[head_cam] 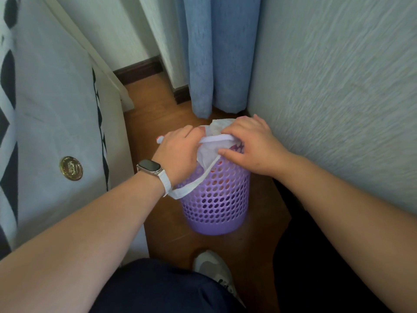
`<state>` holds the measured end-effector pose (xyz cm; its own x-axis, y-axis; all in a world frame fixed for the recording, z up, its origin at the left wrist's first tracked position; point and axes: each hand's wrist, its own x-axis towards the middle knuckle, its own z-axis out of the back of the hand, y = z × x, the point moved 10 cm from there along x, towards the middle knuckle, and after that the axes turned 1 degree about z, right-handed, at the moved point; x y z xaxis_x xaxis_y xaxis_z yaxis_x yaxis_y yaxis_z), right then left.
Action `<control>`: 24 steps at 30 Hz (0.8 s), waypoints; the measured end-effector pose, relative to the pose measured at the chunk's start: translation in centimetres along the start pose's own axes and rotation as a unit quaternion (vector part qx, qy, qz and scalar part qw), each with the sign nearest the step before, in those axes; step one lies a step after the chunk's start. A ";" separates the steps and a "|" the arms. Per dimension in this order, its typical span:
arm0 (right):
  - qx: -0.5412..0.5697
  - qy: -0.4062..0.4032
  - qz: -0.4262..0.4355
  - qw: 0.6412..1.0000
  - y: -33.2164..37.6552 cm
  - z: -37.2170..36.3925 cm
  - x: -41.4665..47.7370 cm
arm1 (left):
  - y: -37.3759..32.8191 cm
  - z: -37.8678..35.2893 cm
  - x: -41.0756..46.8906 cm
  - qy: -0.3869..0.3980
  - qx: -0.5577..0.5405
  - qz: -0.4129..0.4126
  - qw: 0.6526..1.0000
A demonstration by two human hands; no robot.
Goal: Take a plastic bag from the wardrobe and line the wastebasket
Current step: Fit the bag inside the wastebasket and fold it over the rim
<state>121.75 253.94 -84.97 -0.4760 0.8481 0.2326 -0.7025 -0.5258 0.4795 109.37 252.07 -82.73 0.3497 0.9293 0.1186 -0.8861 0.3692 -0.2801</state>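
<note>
A purple perforated wastebasket [216, 206] stands on the wooden floor close to the wall on the right. A white plastic bag [208, 152] sits in its mouth, with one handle loop hanging down the basket's front left side. My left hand [178, 152], with a watch on the wrist, grips the bag's edge at the left rim. On the right rim, my right hand [250, 145] presses and holds the bag's edge. The basket's inside is mostly hidden by my hands and the bag.
A bed with a grey and black patterned cover [52, 114] fills the left side. A textured wall [338, 86] runs along the right. A blue curtain [216, 55] hangs behind the basket. My shoe [214, 269] rests on the floor in front.
</note>
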 end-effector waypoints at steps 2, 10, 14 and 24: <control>0.003 -0.003 -0.012 1.000 -0.7 0.0 0.2 | 0.4 0.2 -0.1 -0.017 0.000 0.006 1.000; 0.077 -0.003 -0.029 0.997 0.0 -1.0 0.4 | 0.3 0.5 -0.1 -0.038 -0.036 -0.015 0.999; 0.071 -0.020 -0.018 0.997 1.0 -1.2 0.5 | -1.8 0.4 0.0 -0.023 -0.002 -0.069 0.997; 0.014 -0.009 -0.011 1.000 0.3 -0.1 0.4 | -0.2 0.2 0.1 -0.013 0.007 0.001 1.000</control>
<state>121.28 254.15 -84.83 -0.4506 0.8606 0.2374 -0.6979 -0.5054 0.5075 109.51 252.12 -82.46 0.3393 0.9298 0.1423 -0.8914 0.3662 -0.2670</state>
